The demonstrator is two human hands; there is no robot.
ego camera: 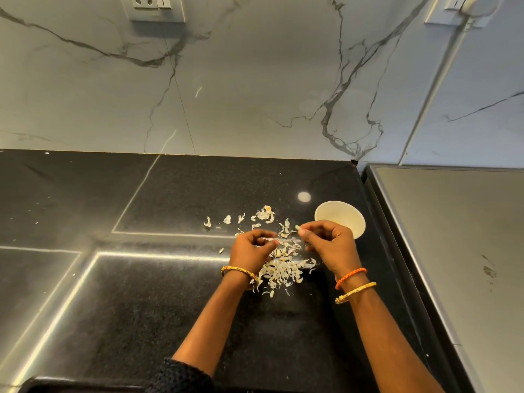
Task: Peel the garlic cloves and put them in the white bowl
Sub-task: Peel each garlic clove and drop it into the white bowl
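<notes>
Landmark: white bowl (341, 217), upright on the black countertop (141, 293), close to its right edge. Right hand (329, 245) sits just in front of the bowl, overlapping its near rim; fingers curled, thumb and forefinger pinching a pale garlic clove (298, 228) at the fingertips, left of the bowl. Left hand (252, 249) further left of the bowl, fingers curled, pinching a thin strip of skin (268, 239). Loose garlic peels (280, 272) heaped between and below both hands, with scattered flakes left of the bowl. Bowl contents not clearly readable; a yellowish spot shows near its near rim.
</notes>
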